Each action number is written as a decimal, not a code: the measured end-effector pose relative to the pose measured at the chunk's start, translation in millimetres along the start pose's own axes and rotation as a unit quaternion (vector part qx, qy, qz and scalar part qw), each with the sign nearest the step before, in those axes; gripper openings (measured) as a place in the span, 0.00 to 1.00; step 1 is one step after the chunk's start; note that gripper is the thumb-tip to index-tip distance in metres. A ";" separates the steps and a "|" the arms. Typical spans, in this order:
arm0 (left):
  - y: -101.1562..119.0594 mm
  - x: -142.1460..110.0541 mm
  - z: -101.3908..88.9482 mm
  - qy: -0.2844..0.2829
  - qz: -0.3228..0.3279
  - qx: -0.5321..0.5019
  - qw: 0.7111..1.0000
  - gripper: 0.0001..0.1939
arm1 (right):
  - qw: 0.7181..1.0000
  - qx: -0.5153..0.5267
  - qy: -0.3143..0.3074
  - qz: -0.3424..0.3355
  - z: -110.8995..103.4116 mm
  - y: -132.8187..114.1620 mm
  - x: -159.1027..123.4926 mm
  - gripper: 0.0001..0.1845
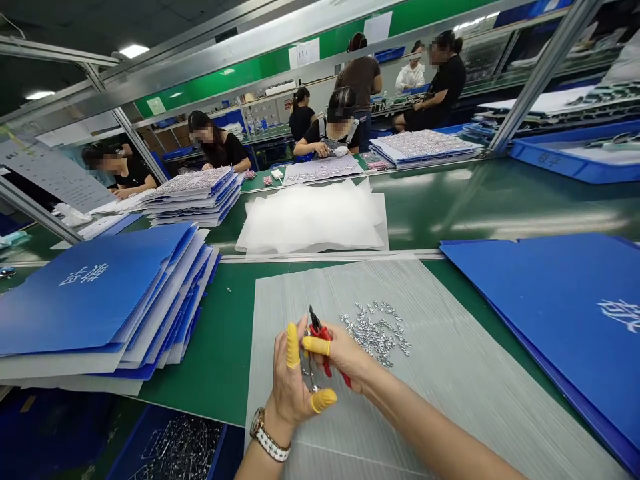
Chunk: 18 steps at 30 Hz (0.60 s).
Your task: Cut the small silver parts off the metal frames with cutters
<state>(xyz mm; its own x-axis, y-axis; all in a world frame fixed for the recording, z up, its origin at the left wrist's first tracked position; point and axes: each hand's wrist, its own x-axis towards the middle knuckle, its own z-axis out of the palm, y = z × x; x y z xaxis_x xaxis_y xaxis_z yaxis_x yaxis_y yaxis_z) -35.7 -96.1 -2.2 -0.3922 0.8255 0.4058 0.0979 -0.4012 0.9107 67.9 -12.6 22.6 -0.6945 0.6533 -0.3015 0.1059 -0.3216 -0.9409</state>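
At the far left of the green workbench [220, 347], a stack of blue plastic sheets [100, 300] lies fanned out with grey sheets between them. Below the bench edge, a blue bin [173, 443] holds a tangle of metal parts. Behind the stack, a seated person [125, 173] works beside a pile of sheets [193, 193] set with rows of small silver parts.

Nearer, the left hand [295, 380] rises from a wrist wearing a metal watch [265, 433], with yellow finger covers [293, 347] on its fingers. Those fingers are parted around a thin silver piece [310, 377], but I cannot tell whether they grip it. Just beside it, the right hand [345, 353] has its fingers closed on red-handled pliers [325, 347], held over a grey ribbed plastic sheet [440, 380].

Small silver metal parts [375, 337] lie heaped on that sheet, just beyond the pliers. Farther back sits a heap of white plastic bags [310, 217]. At the far right, a blue plastic sheet [565, 313] lies flat on the bench.
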 end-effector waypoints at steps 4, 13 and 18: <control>-0.6 -2.0 -4.5 -0.001 0.019 0.020 1.000 0.47 | 0.999 0.046 0.010 -0.009 -0.8 6.3 0.8 0.14; 6.5 19.3 -16.0 0.158 -0.285 -0.310 0.893 0.34 | 0.836 -0.408 0.117 -0.347 1.4 23.7 -8.0 0.08; 1.5 28.3 -12.1 0.145 -0.334 -0.422 0.830 0.33 | 0.705 -0.570 0.025 -0.421 16.0 38.6 -12.9 0.13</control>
<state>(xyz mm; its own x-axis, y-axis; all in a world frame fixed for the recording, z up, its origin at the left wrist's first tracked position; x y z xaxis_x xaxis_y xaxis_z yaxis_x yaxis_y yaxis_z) -57.8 -78.2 9.7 -0.3165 0.8950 -0.3143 -0.8582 -0.1289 0.4969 69.5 -44.4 -7.4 -0.8294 0.3163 0.4605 0.1942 0.9361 -0.2933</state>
